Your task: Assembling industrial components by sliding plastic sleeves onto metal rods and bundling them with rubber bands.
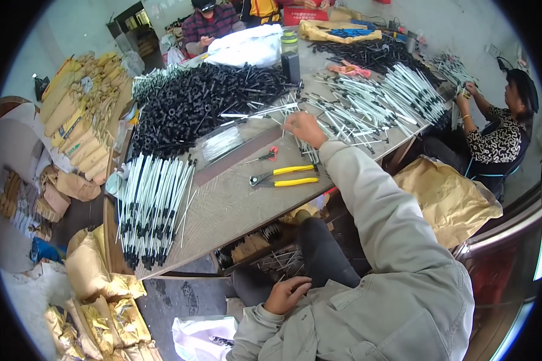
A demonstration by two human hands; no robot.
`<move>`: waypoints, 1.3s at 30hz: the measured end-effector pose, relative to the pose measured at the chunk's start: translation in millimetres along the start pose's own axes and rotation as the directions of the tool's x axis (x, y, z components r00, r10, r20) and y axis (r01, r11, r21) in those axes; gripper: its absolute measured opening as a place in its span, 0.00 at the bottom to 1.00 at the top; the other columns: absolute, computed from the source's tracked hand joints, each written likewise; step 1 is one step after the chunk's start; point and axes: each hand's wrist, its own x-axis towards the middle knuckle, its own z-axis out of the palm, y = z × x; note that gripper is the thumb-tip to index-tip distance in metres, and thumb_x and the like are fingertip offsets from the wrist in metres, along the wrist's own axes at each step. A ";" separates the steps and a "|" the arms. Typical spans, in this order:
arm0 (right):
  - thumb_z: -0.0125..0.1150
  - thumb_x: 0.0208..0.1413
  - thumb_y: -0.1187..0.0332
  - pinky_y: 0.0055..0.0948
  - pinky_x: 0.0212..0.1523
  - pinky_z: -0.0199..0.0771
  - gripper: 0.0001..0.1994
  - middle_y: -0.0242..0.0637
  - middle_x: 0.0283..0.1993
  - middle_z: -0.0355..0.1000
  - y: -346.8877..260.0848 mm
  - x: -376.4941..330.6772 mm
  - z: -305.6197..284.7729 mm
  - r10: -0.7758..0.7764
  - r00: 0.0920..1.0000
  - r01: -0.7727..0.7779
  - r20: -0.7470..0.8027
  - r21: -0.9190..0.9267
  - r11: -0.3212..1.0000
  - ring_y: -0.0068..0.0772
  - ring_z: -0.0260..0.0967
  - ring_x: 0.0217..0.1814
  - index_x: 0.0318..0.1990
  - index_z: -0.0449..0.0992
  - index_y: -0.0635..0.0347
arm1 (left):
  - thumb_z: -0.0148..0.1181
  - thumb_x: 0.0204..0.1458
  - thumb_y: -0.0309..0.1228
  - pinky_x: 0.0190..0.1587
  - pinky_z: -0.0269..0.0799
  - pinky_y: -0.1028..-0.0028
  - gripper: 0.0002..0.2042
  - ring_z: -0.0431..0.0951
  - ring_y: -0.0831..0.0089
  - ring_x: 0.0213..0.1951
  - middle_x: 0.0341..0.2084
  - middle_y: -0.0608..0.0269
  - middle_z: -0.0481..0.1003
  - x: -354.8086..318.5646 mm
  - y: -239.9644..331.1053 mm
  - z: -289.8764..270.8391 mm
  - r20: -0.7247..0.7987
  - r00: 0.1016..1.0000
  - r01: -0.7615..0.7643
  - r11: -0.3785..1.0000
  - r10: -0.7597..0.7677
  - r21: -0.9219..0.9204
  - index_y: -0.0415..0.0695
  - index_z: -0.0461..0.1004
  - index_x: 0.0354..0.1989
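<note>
My right hand (304,128) reaches over the table with its fingers closed, beside thin white rods (271,111) with black ends. What its fingers hold, if anything, is too small to make out. My left hand (287,295) rests low by my lap, fingers loosely stretched, holding nothing that I can see. Between me and the right hand lie yellow-handled pliers (286,175) and small red-handled scissors (264,155). A flat brown bar (238,157) lies left of the hand, next to a clear packet of thin white pieces (221,144).
Black plastic parts (205,96) are heaped at the table's back left. Bundled rods (153,207) lie at its left corner, more rods (379,99) at right. A seated person (503,129) works at right; another person (211,24) is across. Brown sacks (93,265) stand at left.
</note>
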 end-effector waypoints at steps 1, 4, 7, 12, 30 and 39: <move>0.58 0.44 0.58 0.42 0.35 0.66 0.11 0.40 0.28 0.73 -5.1 2.7 -3.4 0.043 0.997 -0.039 0.057 -0.066 0.997 0.46 0.71 0.32 0.22 0.77 0.55 | 0.56 0.51 0.30 0.30 0.69 0.79 0.10 0.74 0.77 0.25 0.29 0.59 0.76 -1.6 -0.9 -0.5 -0.007 1.000 0.008 1.000 -0.008 -0.006 0.40 0.74 0.40; 0.57 0.45 0.58 0.44 0.32 0.67 0.11 0.40 0.28 0.73 -20.6 18.4 -12.8 -0.063 0.994 0.081 0.085 -0.218 0.973 0.44 0.72 0.31 0.23 0.76 0.55 | 0.56 0.51 0.30 0.31 0.69 0.79 0.10 0.75 0.77 0.26 0.29 0.59 0.76 -5.5 -3.6 -1.8 -0.023 0.999 0.047 0.998 -0.048 -0.039 0.39 0.74 0.40; 0.55 0.47 0.63 0.47 0.28 0.68 0.07 0.39 0.32 0.72 -37.6 32.6 -6.5 -0.224 0.970 0.244 0.100 -0.310 0.919 0.42 0.72 0.31 0.28 0.75 0.55 | 0.56 0.51 0.30 0.31 0.70 0.79 0.11 0.75 0.77 0.26 0.30 0.59 0.76 -7.0 -7.4 -1.6 -0.048 0.998 0.046 0.997 -0.049 -0.062 0.39 0.74 0.40; 0.51 0.46 0.72 0.39 0.26 0.71 0.05 0.37 0.36 0.68 -33.9 56.0 15.5 -0.233 0.951 0.310 0.205 -0.571 0.760 0.43 0.73 0.30 0.32 0.72 0.55 | 0.57 0.51 0.31 0.34 0.70 0.78 0.11 0.76 0.75 0.30 0.32 0.57 0.76 -2.7 -4.8 -4.3 -0.062 0.997 0.043 0.999 -0.042 0.005 0.39 0.74 0.40; 0.54 0.52 0.54 0.29 0.23 0.63 0.20 0.36 0.17 0.70 -11.5 12.9 -148.2 0.198 0.927 -0.193 -0.320 0.047 0.980 0.30 0.67 0.19 0.27 0.76 0.65 | 0.52 0.54 0.29 0.32 0.70 0.80 0.11 0.74 0.80 0.29 0.31 0.62 0.76 3.2 3.2 12.0 0.129 0.988 0.096 0.993 -0.087 -0.067 0.36 0.73 0.42; 0.46 0.59 0.66 0.15 0.20 0.51 0.12 0.22 0.19 0.60 -115.5 -205.5 -192.0 0.383 0.690 -0.114 -0.614 0.431 0.895 0.11 0.54 0.20 0.38 0.74 0.64 | 0.37 0.61 0.40 0.55 0.61 0.68 0.25 0.66 0.64 0.53 0.53 0.50 0.64 46.3 -5.4 -8.4 -0.151 0.986 -0.106 0.959 0.068 -0.262 0.33 0.52 0.60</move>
